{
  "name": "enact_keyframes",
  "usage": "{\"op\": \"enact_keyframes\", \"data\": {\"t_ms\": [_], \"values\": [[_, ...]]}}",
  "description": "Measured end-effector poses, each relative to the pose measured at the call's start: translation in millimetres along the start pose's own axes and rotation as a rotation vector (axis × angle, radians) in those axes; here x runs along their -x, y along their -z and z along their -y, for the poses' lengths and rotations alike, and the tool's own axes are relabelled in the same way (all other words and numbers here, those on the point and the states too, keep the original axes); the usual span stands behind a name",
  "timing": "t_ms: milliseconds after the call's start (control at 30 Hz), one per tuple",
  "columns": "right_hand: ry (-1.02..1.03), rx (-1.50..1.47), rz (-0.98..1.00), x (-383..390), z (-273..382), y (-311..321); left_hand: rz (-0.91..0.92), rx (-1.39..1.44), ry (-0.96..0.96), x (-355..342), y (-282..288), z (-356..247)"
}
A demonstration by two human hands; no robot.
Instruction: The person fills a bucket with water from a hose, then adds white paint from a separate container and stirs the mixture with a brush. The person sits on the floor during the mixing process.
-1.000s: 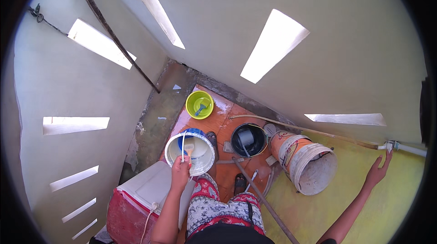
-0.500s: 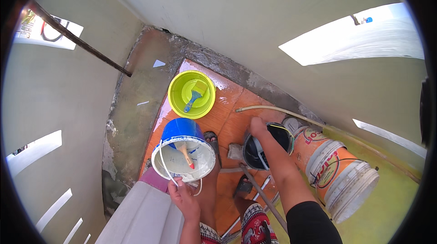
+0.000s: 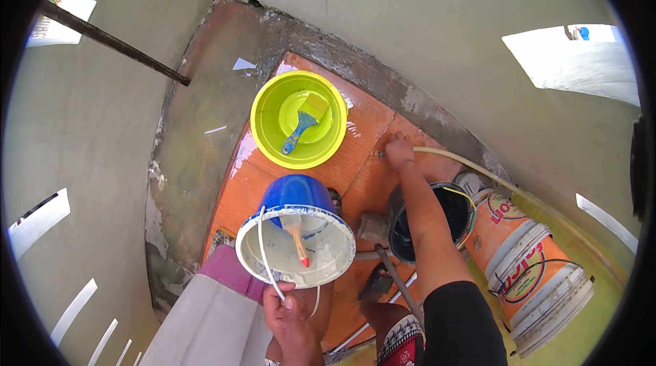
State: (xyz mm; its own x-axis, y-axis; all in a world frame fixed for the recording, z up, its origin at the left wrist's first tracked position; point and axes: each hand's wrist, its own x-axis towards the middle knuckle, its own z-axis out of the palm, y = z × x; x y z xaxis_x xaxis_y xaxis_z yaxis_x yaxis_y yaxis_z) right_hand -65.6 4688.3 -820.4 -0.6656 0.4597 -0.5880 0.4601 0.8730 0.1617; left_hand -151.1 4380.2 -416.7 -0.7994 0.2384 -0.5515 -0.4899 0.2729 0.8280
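My left hand (image 3: pixel 290 318) is closed round the white handle of a blue bucket (image 3: pixel 301 192). The bucket tips toward me, its inside coated with whitish paint. A paintbrush (image 3: pixel 295 236) with a red-tipped handle rests in it. Farther ahead, my right hand (image 3: pixel 399 151) is closed on the end of a pale hose (image 3: pixel 454 158), whose tip shows just left of the fingers. Left of that hand, a yellow-green basin (image 3: pixel 263 135) holds a wide blue-handled brush (image 3: pixel 301 122). Under my right forearm stands a black bucket (image 3: pixel 452 209), partly hidden by the arm.
Orange and white paint pails (image 3: pixel 529 263) lie at the right. A grey pole (image 3: pixel 400 280) slants beside my feet. White fluted column (image 3: pixel 201 315) at lower left has a purple top. Walls with openings close in on both sides; a dark rod (image 3: pixel 116 41) juts from the left.
My right hand has moved forward from the black bucket's rim and taken hold of the hose end. My left hand still holds the blue bucket's handle; the view has shifted.
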Motion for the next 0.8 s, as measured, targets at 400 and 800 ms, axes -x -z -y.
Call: {"op": "enact_keyframes", "data": {"t_ms": [400,800], "values": [[0.204,-0.507,-0.206,34,-20,33,0.101,0.067,0.002,2,-11,9],[0.601,-1.0,-0.217,249,-62,271,0.228,0.2,0.186,34,-30,-26]]}}
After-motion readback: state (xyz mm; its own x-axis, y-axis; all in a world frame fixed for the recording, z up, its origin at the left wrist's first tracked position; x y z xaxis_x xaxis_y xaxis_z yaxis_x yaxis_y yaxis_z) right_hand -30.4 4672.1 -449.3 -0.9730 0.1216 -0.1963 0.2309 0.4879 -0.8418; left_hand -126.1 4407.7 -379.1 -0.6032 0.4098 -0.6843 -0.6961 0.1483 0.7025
